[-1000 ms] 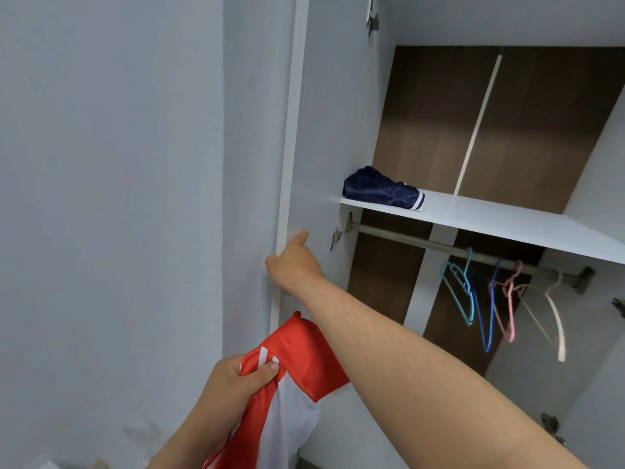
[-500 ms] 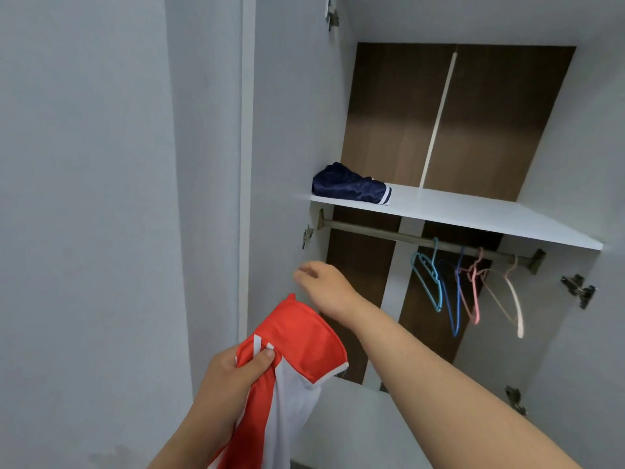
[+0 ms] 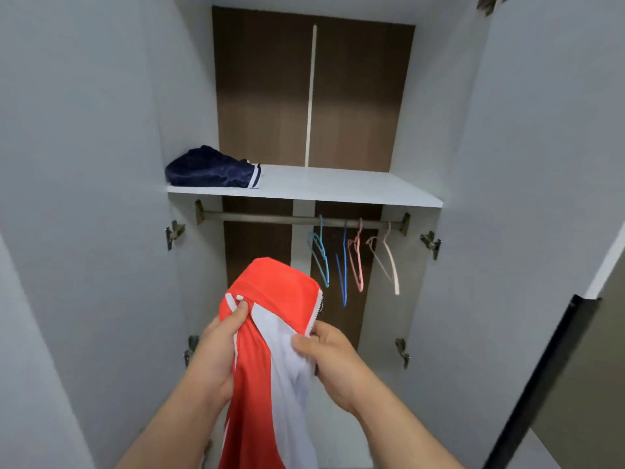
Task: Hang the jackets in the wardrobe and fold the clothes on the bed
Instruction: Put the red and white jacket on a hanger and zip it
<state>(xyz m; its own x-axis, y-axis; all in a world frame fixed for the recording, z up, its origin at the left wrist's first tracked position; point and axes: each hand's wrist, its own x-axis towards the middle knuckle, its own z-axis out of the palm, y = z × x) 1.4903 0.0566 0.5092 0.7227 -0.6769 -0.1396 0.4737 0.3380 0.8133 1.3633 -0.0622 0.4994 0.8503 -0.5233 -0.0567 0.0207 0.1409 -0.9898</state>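
A red and white zip jacket [image 3: 270, 299] hangs in front of me at the open wardrobe. My left hand [image 3: 218, 350] grips its red side near the collar, thumb on the white stripes. My right hand [image 3: 329, 357] pinches the white lining by the zipper edge. Behind the jacket, a metal rail [image 3: 270, 217] runs under the shelf [image 3: 338, 191]. Several empty plastic hangers [image 3: 351, 258] in teal, blue, pink and pale pink hang at the rail's right half.
A folded navy garment [image 3: 211, 169] lies at the shelf's left end. Both wardrobe doors stand open, the left door [image 3: 84, 198] and the right door [image 3: 541, 164] flanking me. A dark edge [image 3: 541, 384] crosses the lower right.
My right hand left the left door's edge and came down to take hold of the jacket's white side. My view swung right, now facing the wardrobe's inside squarely.
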